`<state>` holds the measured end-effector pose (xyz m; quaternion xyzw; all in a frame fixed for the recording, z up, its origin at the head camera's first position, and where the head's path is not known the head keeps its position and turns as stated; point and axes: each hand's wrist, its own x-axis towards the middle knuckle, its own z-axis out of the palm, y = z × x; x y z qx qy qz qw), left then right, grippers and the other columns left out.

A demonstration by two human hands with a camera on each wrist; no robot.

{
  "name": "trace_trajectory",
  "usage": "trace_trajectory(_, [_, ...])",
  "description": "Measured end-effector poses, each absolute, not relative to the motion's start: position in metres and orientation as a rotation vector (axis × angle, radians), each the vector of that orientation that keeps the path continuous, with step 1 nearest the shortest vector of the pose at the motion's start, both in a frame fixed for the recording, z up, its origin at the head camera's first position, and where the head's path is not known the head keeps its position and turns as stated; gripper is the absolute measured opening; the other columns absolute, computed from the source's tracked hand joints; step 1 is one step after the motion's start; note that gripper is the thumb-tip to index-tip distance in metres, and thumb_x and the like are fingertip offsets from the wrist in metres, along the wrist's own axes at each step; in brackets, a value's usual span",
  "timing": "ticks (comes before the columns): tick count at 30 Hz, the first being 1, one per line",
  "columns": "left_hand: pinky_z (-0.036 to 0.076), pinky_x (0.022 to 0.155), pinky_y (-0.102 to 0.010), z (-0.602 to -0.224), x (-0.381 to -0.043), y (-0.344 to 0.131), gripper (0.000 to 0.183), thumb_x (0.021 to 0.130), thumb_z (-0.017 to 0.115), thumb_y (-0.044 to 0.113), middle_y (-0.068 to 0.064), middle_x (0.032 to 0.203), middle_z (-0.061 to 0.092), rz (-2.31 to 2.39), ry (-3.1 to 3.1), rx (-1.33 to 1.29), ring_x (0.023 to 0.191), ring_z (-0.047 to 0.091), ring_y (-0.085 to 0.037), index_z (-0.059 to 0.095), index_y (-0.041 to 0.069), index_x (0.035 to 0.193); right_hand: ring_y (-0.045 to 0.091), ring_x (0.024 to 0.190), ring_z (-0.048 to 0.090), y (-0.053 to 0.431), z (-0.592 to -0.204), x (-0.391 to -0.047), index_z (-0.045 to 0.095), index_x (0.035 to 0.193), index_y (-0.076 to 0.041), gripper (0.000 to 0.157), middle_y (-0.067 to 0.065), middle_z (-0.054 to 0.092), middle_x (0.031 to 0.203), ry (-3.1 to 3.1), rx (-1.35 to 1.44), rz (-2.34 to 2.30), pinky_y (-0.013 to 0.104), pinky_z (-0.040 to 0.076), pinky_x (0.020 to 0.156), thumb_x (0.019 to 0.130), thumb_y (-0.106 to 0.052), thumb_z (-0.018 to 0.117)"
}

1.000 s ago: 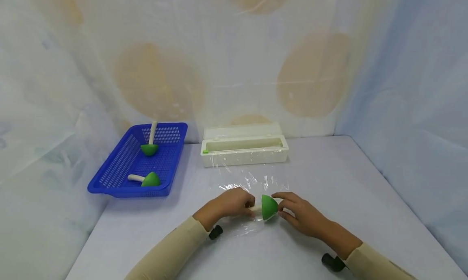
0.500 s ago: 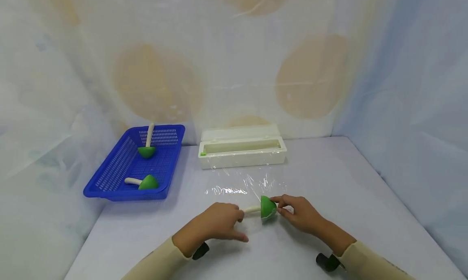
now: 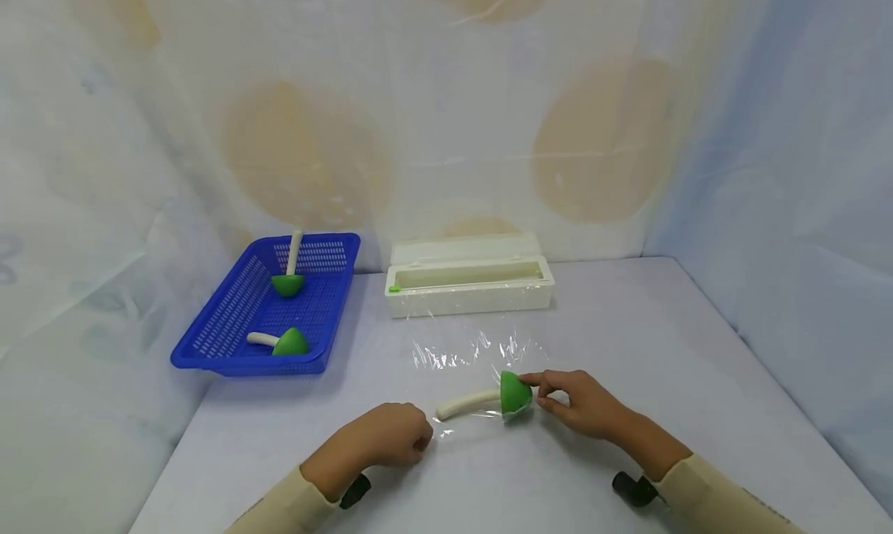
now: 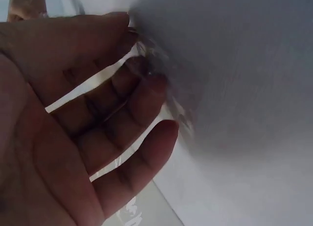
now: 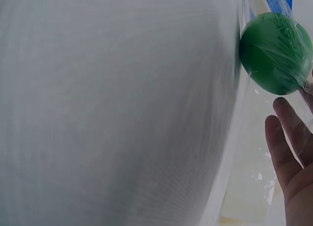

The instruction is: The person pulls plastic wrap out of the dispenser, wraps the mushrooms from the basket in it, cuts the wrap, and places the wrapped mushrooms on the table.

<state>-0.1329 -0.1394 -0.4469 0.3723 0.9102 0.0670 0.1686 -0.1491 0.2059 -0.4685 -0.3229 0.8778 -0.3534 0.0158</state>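
Note:
A ladle (image 3: 471,402) with a cream handle and green bowl (image 3: 515,394) lies on cling film (image 3: 460,356) at the middle of the table, its handle pointing left. My right hand (image 3: 582,406) is at the bowl, the index fingertip touching its rounded back. In the right wrist view, film wraps the green bowl (image 5: 276,54), and two of the right hand's fingers stretch out below it. My left hand (image 3: 391,437) is just left of the handle's end. In the left wrist view, its thumb and index fingertips pinch the film's edge (image 4: 154,52).
A white cling film box (image 3: 469,286) stands at the back, lid raised, with film running out of it toward me. At back left is a blue basket (image 3: 335,309) holding two similar ladles (image 3: 287,285). Plastic curtains hang around the table.
My left hand has let go of the ladle's handle and moved left and toward me, to the film. My right hand's index finger has come onto the bowl.

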Motion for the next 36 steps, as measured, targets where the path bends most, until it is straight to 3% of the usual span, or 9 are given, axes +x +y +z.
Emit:
trace_trajectory(3, [0.036,0.051,-0.024,-0.448,-0.141,-0.145,0.023,0.083,0.067,0.011,0.013,0.061,0.045,0.263,2.594,1.091,0.056,0.04,-0.004,0.055,0.022,0.067,0.021,0.114,0.06,0.208,-0.468,-0.151,0.054,0.085,-0.026,0.027,-0.008,0.061,0.128,2.68,-1.036,-1.121,0.043,0.049,0.092,0.091,-0.002,0.065])
trace_trajectory(9, [0.04,0.056,-0.025,-0.455,-0.175,-0.157,0.016,0.091,0.058,0.007,0.011,0.067,0.048,0.478,2.624,1.023,0.06,0.044,-0.005,0.055,0.019,0.08,0.023,0.117,0.059,0.214,-0.473,-0.162,0.055,0.084,-0.023,0.025,-0.002,0.062,0.128,2.523,-1.045,-1.245,0.036,0.048,0.091,0.091,-0.002,0.065])
trace_trajectory(15, [0.042,0.057,-0.026,-0.464,-0.196,-0.153,0.014,0.089,0.065,0.009,0.009,0.069,0.051,0.484,2.626,0.975,0.062,0.047,-0.007,0.058,0.017,0.08,0.025,0.117,0.059,0.218,-0.474,-0.169,0.053,0.084,-0.021,0.021,0.002,0.063,0.127,2.468,-0.996,-1.299,0.037,0.049,0.09,0.094,-0.004,0.062])
trace_trajectory(20, [0.04,0.054,-0.027,-0.463,-0.203,-0.146,0.023,0.083,0.075,0.017,0.009,0.064,0.049,0.365,2.704,0.857,0.059,0.046,-0.008,0.055,0.02,0.073,0.027,0.117,0.058,0.219,-0.475,-0.178,0.054,0.088,-0.015,0.013,0.005,0.063,0.127,2.433,-0.953,-1.323,0.037,0.048,0.092,0.096,-0.006,0.06])
trace_trajectory(24, [0.036,0.053,-0.027,-0.462,-0.204,-0.138,0.033,0.075,0.082,0.02,0.009,0.066,0.044,0.198,2.821,0.977,0.06,0.041,-0.008,0.05,0.021,0.069,0.029,0.118,0.058,0.22,-0.476,-0.184,0.055,0.089,-0.011,0.01,0.008,0.063,0.125,2.389,-0.892,-1.375,0.032,0.048,0.092,0.096,-0.006,0.059])
trace_trajectory(28, [0.034,0.052,-0.025,-0.462,-0.203,-0.126,0.033,0.077,0.079,0.015,0.009,0.067,0.04,0.132,2.835,1.173,0.059,0.038,-0.008,0.048,0.021,0.068,0.029,0.116,0.059,0.22,-0.478,-0.188,0.056,0.087,-0.01,0.011,0.01,0.065,0.122,2.372,-0.837,-1.424,0.029,0.048,0.091,0.095,-0.004,0.061])
trace_trajectory(36, [0.042,0.062,-0.023,-0.469,-0.197,-0.125,0.018,0.083,0.066,0.001,0.01,0.074,0.051,0.343,2.739,1.316,0.066,0.046,-0.005,0.068,0.019,0.079,0.02,0.108,0.063,0.212,-0.483,-0.193,0.061,0.085,-0.015,0.01,0.003,0.069,0.112,2.45,-0.788,-1.413,0.029,0.051,0.081,0.093,-0.012,0.066])
